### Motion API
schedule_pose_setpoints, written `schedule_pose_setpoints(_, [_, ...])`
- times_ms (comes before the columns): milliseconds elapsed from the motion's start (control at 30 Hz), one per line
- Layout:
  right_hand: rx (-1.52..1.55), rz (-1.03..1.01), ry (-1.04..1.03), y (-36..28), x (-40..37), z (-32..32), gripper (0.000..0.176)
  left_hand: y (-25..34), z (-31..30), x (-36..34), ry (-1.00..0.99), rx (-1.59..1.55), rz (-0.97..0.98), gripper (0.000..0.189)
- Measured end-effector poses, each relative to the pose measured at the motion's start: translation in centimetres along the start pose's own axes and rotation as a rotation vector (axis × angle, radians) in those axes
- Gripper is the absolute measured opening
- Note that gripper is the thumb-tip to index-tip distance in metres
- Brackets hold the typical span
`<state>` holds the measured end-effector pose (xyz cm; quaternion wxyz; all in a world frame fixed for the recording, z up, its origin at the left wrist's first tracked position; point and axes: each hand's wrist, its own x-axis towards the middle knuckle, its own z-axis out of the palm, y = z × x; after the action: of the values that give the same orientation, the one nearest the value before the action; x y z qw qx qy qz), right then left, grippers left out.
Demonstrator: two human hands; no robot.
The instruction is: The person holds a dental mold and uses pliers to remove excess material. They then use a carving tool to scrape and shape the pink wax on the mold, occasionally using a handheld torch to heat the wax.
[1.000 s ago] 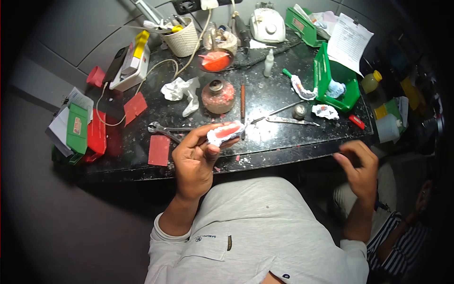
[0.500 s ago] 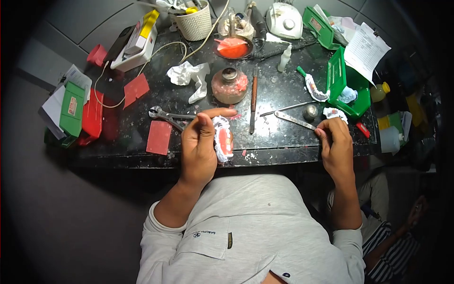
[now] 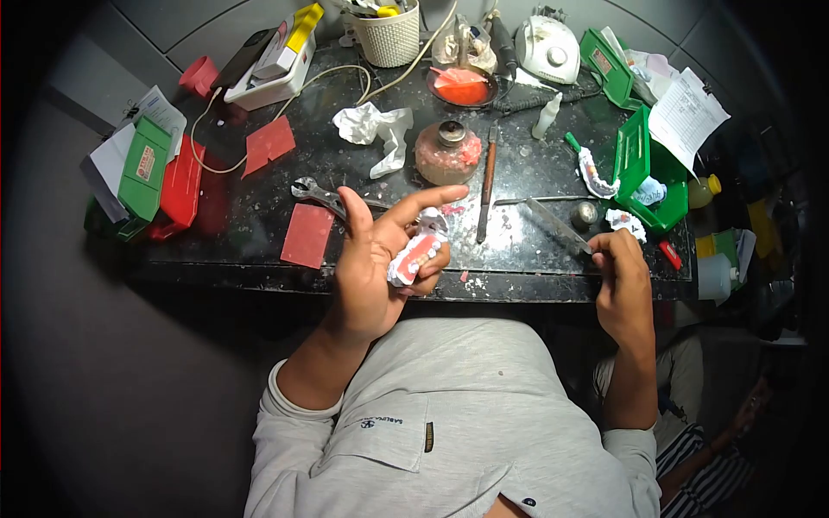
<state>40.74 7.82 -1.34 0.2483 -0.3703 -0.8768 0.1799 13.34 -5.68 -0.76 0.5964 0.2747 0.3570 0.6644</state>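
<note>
My left hand (image 3: 367,268) holds a dental cast (image 3: 418,257) with white plaster, pink wax and a row of teeth. Its lower fingers wrap round the cast while thumb and forefinger stick out. A flat, narrow metal tool (image 3: 557,224) is pinched in my right hand (image 3: 623,281), its free end pointing up and left over the table. Close to that hand are a small metal ball-like piece (image 3: 585,214) and another plaster cast (image 3: 626,225). Beyond my left hand, the spirit burner (image 3: 448,157) is smeared with pink wax, and a wooden-handled wax knife (image 3: 489,177) lies beside it.
Pink wax sheets (image 3: 307,235), a pliers-like metal tool (image 3: 319,195) and crumpled tissue (image 3: 377,129) lie on the left. An open green box (image 3: 637,160) and a plaster piece (image 3: 596,175) are on the right. A wax pan (image 3: 464,88) sits behind. A person (image 3: 704,462) is at lower right.
The view has shifted, so the table items appear farther right. My left hand has turned the cast and its thumb and forefinger have spread. The metal tool in my right hand has tilted more steeply.
</note>
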Motion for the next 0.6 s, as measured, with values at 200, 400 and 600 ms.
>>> schedule_pose_setpoints(200, [0.823,-0.009,-0.047,-0.5,-0.2,-0.4,0.005,-0.5,-0.6,-0.2,-0.091,0.017,0.076,0.117])
schedule_pose_setpoints(400, [1.066,-0.329,-0.035,-6.8,0.4,0.2,0.015,-0.9,-0.9,0.0,-0.127,-0.018,0.065,0.127])
schedule_pose_setpoints(600, [0.833,-0.408,-0.076,-9.7,1.3,2.2,0.026,-0.5,-1.3,-0.5,-0.177,0.223,0.13,0.136])
